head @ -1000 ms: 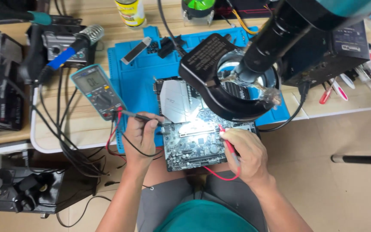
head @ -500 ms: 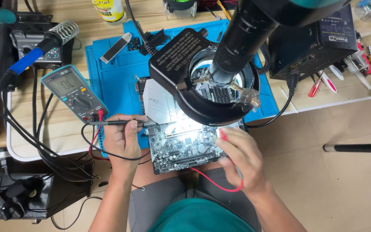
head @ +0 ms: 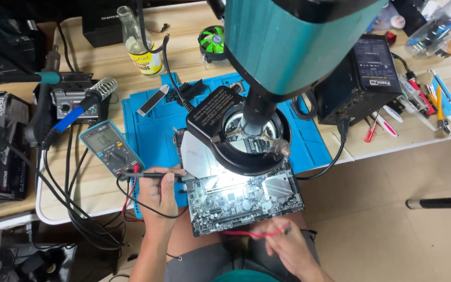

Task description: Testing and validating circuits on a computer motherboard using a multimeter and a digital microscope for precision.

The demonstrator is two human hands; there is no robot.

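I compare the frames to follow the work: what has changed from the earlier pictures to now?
The right hand drew back from the circuit board toward the body, red lead still in its fingers. The left hand stayed at the board's left edge, still holding the black probe. Multimeter and ring light stayed put.

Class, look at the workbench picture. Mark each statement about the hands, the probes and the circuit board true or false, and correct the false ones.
1. The left hand holds a thin black test probe. True.
2. The right hand holds a yellow screwdriver. False: it is at a red test lead near the front edge of the board.
3. The dark green circuit board lies partly under a lit black ring light. True.
4. The teal handheld multimeter lies on the floor. False: it lies on the light wooden bench, left of the board.
5. The blue work mat lies under the board. True.
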